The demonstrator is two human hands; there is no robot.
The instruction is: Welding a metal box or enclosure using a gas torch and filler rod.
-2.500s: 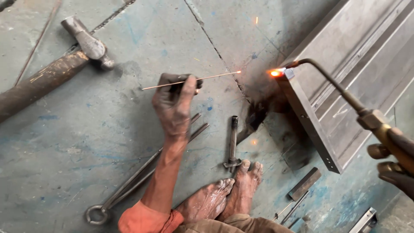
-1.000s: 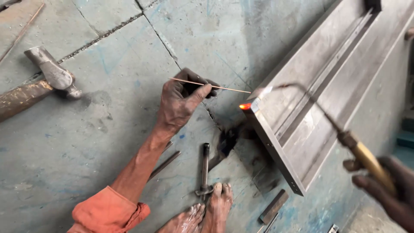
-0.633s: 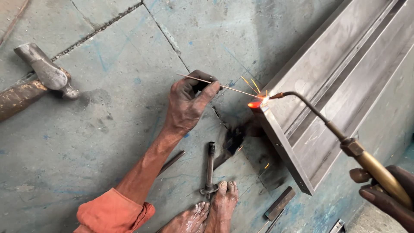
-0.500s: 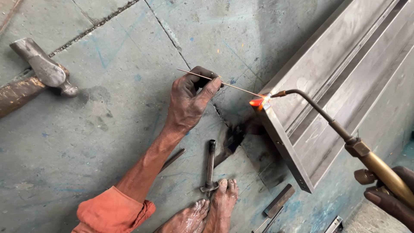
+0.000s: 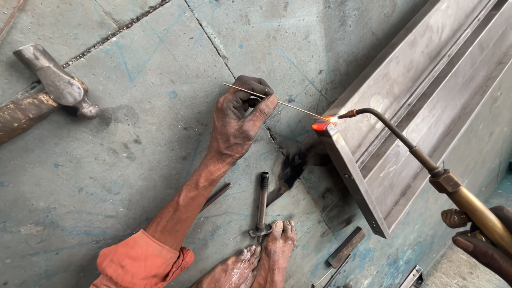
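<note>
— How is the thin rod (image 5: 277, 101) held?

— It is pinched between the thumb and curled fingers of the left hand (image 5: 240, 120), well back from its far end, so that the hand is kept away from the heat. The tip is laid against the upper corner of the grey metal frame (image 5: 384, 154), right where the flame (image 5: 321, 125) glows orange.

— And the torch (image 5: 426, 165)?

— It is gripped at its brass handle by the right hand (image 5: 488, 245), fingers closed round it as far as can be told, since the hand is cut off by the picture's edge. The bent nozzle is aimed at the same corner, so rod and flame meet at one spot.

— What lies around?

— The frame is rested on the concrete floor (image 5: 133, 176). A hammer (image 5: 48, 93) is left well apart at the left, and a short metal tool (image 5: 261, 205) lies just beside the bare feet (image 5: 256, 261).
</note>
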